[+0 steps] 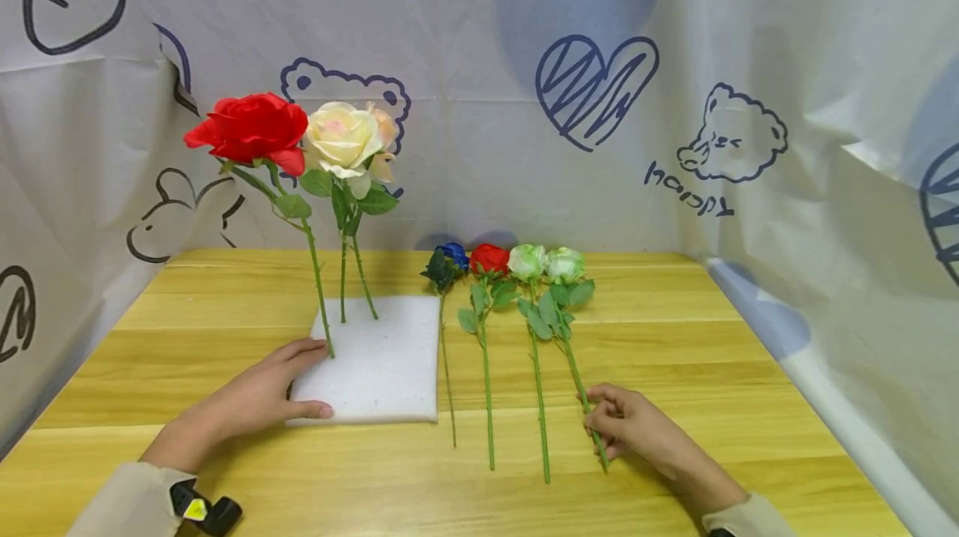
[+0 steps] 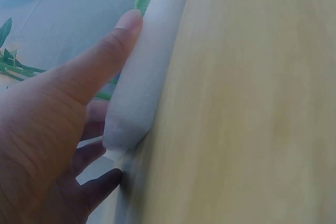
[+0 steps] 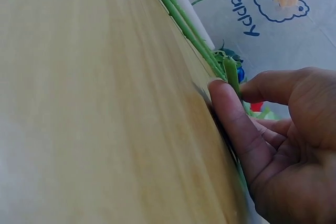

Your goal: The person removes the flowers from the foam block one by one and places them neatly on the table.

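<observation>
A white foam block lies on the table at centre left, with a red rose, a cream rose and a partly hidden peach rose standing upright in it. My left hand rests against the block's left side, thumb along the front edge, the other fingers behind the red rose's stem. Beside the block lie a blue rose, another red rose and two pale green roses. Between thumb and finger, my right hand pinches the lower stem of the rightmost green rose.
The wooden table ends at the back against a pale drawn-on curtain, which also hangs down both sides. The tall roses lean over the block's left and back. Several loose stems lie roughly side by side.
</observation>
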`<state>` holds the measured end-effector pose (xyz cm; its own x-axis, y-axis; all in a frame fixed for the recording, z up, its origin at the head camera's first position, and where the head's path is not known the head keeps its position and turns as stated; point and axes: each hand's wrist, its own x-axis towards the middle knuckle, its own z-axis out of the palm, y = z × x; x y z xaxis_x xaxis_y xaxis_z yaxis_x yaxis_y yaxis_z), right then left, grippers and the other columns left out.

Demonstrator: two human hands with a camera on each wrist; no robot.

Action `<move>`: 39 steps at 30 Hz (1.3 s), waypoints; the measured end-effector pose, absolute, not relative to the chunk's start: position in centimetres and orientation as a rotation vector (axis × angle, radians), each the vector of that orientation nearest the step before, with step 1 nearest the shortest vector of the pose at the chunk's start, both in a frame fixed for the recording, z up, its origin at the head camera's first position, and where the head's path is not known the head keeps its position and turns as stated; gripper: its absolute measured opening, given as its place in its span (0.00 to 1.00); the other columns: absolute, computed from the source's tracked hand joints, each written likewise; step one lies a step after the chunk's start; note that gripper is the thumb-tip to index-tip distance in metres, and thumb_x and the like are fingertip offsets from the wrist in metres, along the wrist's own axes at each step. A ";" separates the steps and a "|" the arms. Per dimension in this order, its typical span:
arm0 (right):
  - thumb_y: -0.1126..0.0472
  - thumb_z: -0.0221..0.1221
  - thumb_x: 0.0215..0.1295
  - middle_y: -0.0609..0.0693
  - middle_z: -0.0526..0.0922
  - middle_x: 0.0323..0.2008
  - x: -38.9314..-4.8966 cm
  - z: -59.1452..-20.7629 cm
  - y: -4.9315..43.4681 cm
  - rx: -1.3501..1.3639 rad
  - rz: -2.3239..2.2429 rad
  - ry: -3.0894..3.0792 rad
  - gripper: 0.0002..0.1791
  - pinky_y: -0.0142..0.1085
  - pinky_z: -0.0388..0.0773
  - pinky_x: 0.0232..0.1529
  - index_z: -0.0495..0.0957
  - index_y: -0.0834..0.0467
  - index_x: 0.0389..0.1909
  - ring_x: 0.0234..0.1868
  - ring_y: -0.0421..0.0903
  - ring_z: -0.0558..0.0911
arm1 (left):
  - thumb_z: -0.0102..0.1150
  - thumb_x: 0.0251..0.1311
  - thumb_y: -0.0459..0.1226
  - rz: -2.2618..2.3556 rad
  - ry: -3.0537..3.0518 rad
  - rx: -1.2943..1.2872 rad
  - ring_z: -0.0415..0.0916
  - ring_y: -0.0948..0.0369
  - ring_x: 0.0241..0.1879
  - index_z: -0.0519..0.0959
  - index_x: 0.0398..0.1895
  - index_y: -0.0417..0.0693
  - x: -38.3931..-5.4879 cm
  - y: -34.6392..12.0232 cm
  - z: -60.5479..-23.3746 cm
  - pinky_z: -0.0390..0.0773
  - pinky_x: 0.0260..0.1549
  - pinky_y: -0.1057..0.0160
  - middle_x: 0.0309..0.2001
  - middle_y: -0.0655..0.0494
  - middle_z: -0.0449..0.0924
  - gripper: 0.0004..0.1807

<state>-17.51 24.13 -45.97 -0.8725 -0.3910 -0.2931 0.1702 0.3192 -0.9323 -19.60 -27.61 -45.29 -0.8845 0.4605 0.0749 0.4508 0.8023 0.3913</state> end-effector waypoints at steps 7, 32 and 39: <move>0.61 0.60 0.69 0.55 0.75 0.32 -17.5 -45.9 24.5 -0.197 -1.588 2.100 0.39 0.34 0.81 0.27 0.52 0.77 0.70 0.28 0.43 0.74 | 0.58 0.51 0.68 0.632 2.953 0.742 0.59 0.39 0.67 0.66 0.68 0.32 -19.6 -27.6 -45.2 0.65 0.61 0.40 0.69 0.37 0.61 0.55; 0.63 0.57 0.71 0.57 0.76 0.34 -18.0 -44.4 24.6 -0.253 -1.513 2.244 0.26 0.40 0.85 0.35 0.64 0.73 0.64 0.33 0.49 0.80 | 0.58 0.52 0.69 0.638 2.949 0.744 0.58 0.39 0.67 0.66 0.68 0.32 -19.6 -27.7 -45.2 0.65 0.61 0.40 0.69 0.38 0.61 0.55; 0.58 0.56 0.73 0.58 0.78 0.35 -18.6 -43.1 23.8 -0.365 -1.392 2.333 0.27 0.42 0.84 0.35 0.65 0.71 0.65 0.35 0.53 0.83 | 0.57 0.52 0.69 0.636 2.947 0.735 0.58 0.39 0.67 0.66 0.68 0.33 -19.5 -27.5 -45.1 0.65 0.61 0.40 0.69 0.38 0.60 0.55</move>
